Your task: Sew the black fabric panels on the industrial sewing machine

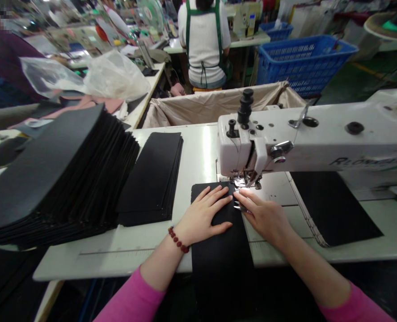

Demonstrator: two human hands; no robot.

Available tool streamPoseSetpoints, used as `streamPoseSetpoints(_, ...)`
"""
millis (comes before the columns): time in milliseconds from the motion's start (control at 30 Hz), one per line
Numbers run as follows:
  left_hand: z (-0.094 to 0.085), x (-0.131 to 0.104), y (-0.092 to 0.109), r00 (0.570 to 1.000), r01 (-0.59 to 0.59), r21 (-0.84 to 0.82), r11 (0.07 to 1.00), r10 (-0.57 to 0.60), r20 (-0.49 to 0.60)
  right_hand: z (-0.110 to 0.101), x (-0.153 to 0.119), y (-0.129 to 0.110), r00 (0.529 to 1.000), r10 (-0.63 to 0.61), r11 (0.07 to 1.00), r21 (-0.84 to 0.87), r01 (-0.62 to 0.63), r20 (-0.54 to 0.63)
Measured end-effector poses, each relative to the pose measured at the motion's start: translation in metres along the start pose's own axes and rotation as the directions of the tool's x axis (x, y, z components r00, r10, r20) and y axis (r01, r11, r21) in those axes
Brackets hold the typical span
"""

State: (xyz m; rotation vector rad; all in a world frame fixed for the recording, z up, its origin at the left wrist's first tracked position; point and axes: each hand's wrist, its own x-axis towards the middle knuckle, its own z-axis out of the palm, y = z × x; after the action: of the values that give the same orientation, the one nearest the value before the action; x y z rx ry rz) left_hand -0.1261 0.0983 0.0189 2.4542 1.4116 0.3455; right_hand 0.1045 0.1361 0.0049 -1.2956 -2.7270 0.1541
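A long black panel lies on the white sewing table, its far end beside the needle area of the white sewing machine and its near end over the table's front edge. My left hand rests flat on the panel with fingers spread, a red bead bracelet at the wrist. At the panel's right edge, just below the presser foot, my right hand is curled around small metal snips, whose tips point left toward the panel.
On the left stand a tall stack of black panels and a lower pile. More black pieces lie under the machine arm. Beyond the table are a cloth-lined bin, a blue basket and a seated person.
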Motion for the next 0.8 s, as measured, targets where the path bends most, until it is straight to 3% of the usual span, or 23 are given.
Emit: streamPoseSetpoints(800, 0.0008, 0.0014, -0.0036, 0.997, 0.019, -0.028, 0.999, -0.021, -0.075, -0.0003, -0.0007, 0.0003, 1.0, 0.01, 0.999, 0.04, -0.009, -0.019)
